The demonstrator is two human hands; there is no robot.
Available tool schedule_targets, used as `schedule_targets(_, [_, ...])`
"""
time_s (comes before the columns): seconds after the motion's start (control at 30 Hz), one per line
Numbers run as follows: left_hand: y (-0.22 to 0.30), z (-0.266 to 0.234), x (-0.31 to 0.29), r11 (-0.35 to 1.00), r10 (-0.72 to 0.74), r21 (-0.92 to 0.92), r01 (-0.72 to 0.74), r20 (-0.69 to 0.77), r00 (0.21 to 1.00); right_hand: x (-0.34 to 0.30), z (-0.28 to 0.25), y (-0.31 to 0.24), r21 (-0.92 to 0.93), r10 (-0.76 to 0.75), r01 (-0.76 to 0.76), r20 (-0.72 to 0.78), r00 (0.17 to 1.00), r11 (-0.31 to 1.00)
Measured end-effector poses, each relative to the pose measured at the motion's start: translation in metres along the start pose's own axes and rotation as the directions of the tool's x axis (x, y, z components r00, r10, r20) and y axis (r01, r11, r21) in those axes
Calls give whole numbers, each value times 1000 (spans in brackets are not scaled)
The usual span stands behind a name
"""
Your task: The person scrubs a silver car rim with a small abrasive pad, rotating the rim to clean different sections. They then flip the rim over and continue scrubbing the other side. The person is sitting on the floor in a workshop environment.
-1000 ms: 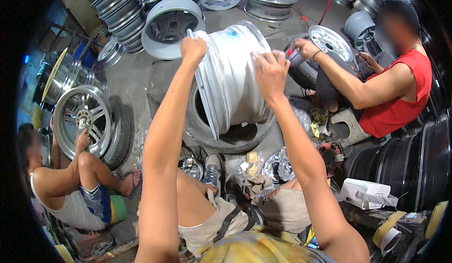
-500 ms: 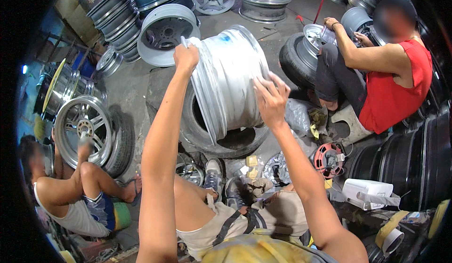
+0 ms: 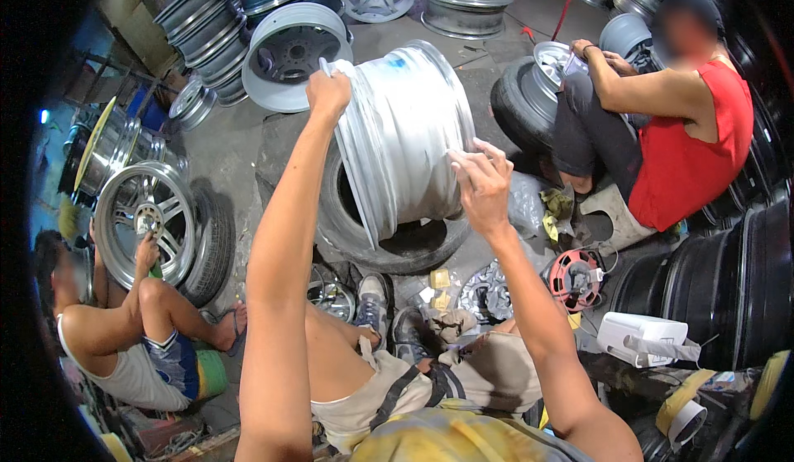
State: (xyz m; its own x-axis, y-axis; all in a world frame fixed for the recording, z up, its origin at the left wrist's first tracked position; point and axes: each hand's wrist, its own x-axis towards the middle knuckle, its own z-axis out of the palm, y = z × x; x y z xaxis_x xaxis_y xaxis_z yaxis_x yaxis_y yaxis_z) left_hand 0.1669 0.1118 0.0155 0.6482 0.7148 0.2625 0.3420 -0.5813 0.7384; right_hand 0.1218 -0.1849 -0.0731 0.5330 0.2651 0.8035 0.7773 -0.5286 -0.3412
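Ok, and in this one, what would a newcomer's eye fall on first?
Probably the big pale wheel rim in the middle, on its side over a dark tire, with the left hand gripping its left edge and the right hand at its right side. Next, likely a co-worker's bright red top at upper right, then the spoked silver wheel at far left.

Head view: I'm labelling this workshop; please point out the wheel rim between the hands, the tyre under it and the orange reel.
Wheel rim [image 3: 401, 143]: head view, middle of its barrel.
Tyre [image 3: 392, 258]: head view, sidewall nearest the wearer.
Orange reel [image 3: 574, 280]: head view, middle of its face.
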Motion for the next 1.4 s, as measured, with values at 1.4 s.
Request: schedule_targets(1.4, [4,-7,0,998,-53,-35,53,-2,999,69,32,-7,-118,110,-102,63,992,988])
